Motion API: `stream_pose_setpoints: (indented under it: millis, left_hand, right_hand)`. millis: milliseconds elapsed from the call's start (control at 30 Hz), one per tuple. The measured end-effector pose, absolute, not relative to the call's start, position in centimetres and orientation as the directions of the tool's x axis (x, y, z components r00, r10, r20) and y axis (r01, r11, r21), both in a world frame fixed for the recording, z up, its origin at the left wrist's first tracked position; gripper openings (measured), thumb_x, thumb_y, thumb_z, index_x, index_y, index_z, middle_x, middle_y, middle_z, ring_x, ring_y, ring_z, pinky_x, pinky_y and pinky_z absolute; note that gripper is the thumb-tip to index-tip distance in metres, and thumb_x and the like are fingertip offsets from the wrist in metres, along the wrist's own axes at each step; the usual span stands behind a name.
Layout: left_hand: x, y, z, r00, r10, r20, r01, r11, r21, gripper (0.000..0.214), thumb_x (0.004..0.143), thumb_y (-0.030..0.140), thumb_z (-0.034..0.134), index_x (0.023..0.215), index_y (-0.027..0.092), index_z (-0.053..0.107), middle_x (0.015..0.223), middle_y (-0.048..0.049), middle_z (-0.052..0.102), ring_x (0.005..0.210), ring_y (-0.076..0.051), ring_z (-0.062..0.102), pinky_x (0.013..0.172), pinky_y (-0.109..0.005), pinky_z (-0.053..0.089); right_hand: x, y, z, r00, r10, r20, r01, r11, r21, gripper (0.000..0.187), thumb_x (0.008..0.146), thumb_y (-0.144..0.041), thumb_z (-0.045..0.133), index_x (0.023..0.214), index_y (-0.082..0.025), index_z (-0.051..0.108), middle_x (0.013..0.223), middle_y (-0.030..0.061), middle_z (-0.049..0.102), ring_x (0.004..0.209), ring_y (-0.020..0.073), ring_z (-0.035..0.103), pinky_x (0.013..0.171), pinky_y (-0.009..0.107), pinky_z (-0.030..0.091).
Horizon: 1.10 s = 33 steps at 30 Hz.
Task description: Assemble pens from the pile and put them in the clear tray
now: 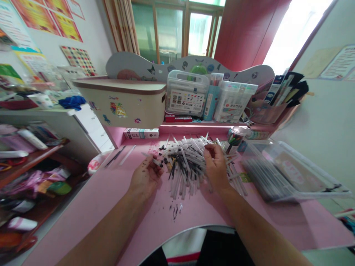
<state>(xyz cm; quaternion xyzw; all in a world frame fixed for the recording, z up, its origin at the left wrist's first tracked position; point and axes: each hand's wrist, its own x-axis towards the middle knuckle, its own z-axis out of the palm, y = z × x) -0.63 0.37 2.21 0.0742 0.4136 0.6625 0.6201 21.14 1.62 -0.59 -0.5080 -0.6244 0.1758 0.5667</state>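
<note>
My left hand is closed around a slim whitish pen barrel with a black end. Dark ink spots mark this hand. On the pink desk in front of me lies a heap of loose pen parts, mostly clear or white tubes with black pieces among them. At the heap's right side, my right hand has its fingers curled together; what they pinch, if anything, is hidden. Small black caps lie at the heap's left edge, close to my left hand.
A clear plastic box filled with tubes stands at right, near a jar of pens. Dark ink smears stain the desk. Two thin sticks lie left. A shelf behind bears a cream bin and marker cases.
</note>
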Motion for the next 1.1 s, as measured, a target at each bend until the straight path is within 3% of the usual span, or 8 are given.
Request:
stream_pose_setpoints:
  millis: [167, 300, 467, 667, 767, 900, 1000, 1100]
  left_hand:
    - [-0.3, 0.0, 1.9, -0.171, 0.930, -0.325, -0.694, 0.121, 0.709, 0.017, 0.092, 0.015, 0.053, 0.078, 0.013, 0.063, 0.052, 0.0021, 0.054, 0.041, -0.009, 0.048, 0.040, -0.019, 0.039]
    - [-0.2, -0.4, 1.6, -0.128, 0.946, -0.299, -0.621, 0.159, 0.768, 0.011, 0.088, 0.020, 0.062, 0.090, 0.010, 0.067, 0.049, 0.0046, 0.049, 0.041, -0.008, 0.044, 0.039, -0.018, 0.035]
    - [0.1, -0.6, 1.3, -0.073, 0.960, -0.272, -0.568, 0.184, 0.803, 0.024, 0.080, 0.029, 0.075, 0.095, 0.011, 0.068, 0.052, 0.0048, 0.051, 0.044, -0.008, 0.045, 0.041, -0.018, 0.035]
    - [0.4, -0.7, 0.9, -0.056, 0.966, -0.253, -0.507, 0.191, 0.841, 0.027, 0.078, 0.031, 0.075, 0.094, 0.010, 0.068, 0.051, 0.0047, 0.051, 0.042, -0.008, 0.043, 0.041, -0.018, 0.035]
    - [0.4, -0.6, 0.7, -0.038, 0.969, -0.245, -0.475, 0.198, 0.858, 0.025, 0.080, 0.028, 0.071, 0.097, 0.010, 0.068, 0.053, 0.0033, 0.054, 0.043, -0.008, 0.045, 0.041, -0.018, 0.036]
    - [0.5, -0.8, 0.8, 0.056, 0.969, -0.240, -0.420, 0.241, 0.875, 0.025, 0.077, 0.025, 0.069, 0.099, 0.012, 0.068, 0.055, 0.0030, 0.055, 0.041, -0.010, 0.045, 0.038, -0.019, 0.035]
    - [0.9, -1.3, 0.8, 0.159, 0.952, -0.262, -0.353, 0.303, 0.885, 0.028, 0.075, 0.024, 0.071, 0.101, 0.013, 0.069, 0.057, 0.0031, 0.055, 0.041, -0.010, 0.045, 0.038, -0.020, 0.033]
    - [1.2, -1.9, 0.5, 0.225, 0.949, -0.220, -0.269, 0.277, 0.922, 0.028, 0.075, 0.024, 0.073, 0.101, 0.015, 0.071, 0.061, 0.0022, 0.056, 0.048, -0.009, 0.047, 0.044, -0.018, 0.035]
  right_hand:
    - [19.6, 1.5, -0.9, -0.218, 0.832, 0.510, 0.768, 0.468, -0.436, 0.021, 0.086, -0.017, 0.061, 0.099, -0.023, 0.075, 0.127, 0.0124, 0.059, 0.121, 0.0330, 0.045, 0.106, 0.054, 0.032]
    - [18.4, 1.6, -1.8, -0.307, 0.850, 0.427, 0.865, 0.436, -0.247, 0.029, 0.087, -0.014, 0.058, 0.107, -0.026, 0.075, 0.144, 0.0111, 0.053, 0.135, 0.0381, 0.034, 0.113, 0.062, 0.020]
    - [17.9, 1.9, -2.4, -0.335, 0.837, 0.432, 0.874, 0.447, -0.189, 0.027, 0.088, -0.014, 0.056, 0.102, -0.027, 0.075, 0.145, 0.0080, 0.054, 0.139, 0.0377, 0.034, 0.117, 0.065, 0.011]
    - [17.7, 1.9, -2.1, -0.346, 0.860, 0.375, 0.876, 0.439, -0.198, 0.027, 0.087, -0.010, 0.055, 0.102, -0.022, 0.075, 0.142, 0.0145, 0.056, 0.138, 0.0402, 0.036, 0.116, 0.065, 0.014]
    - [18.0, 1.9, -1.4, -0.359, 0.854, 0.376, 0.847, 0.467, -0.254, 0.025, 0.087, -0.012, 0.057, 0.105, -0.020, 0.072, 0.141, 0.0157, 0.056, 0.137, 0.0381, 0.037, 0.116, 0.062, 0.018]
    - [18.9, 1.7, -0.1, -0.287, 0.835, 0.469, 0.692, 0.519, -0.502, 0.021, 0.086, -0.018, 0.059, 0.105, -0.018, 0.068, 0.134, 0.0153, 0.057, 0.131, 0.0325, 0.044, 0.114, 0.054, 0.031]
    - [19.5, 1.6, 0.6, -0.160, 0.875, 0.458, 0.409, 0.481, -0.776, 0.020, 0.086, -0.025, 0.059, 0.104, -0.019, 0.065, 0.121, 0.0121, 0.063, 0.116, 0.0264, 0.056, 0.101, 0.045, 0.045]
    - [19.8, 1.5, 1.1, -0.089, 0.968, 0.236, -0.033, 0.234, -0.972, 0.022, 0.082, -0.031, 0.063, 0.101, -0.021, 0.062, 0.099, 0.0067, 0.069, 0.083, 0.0187, 0.063, 0.072, 0.033, 0.053]
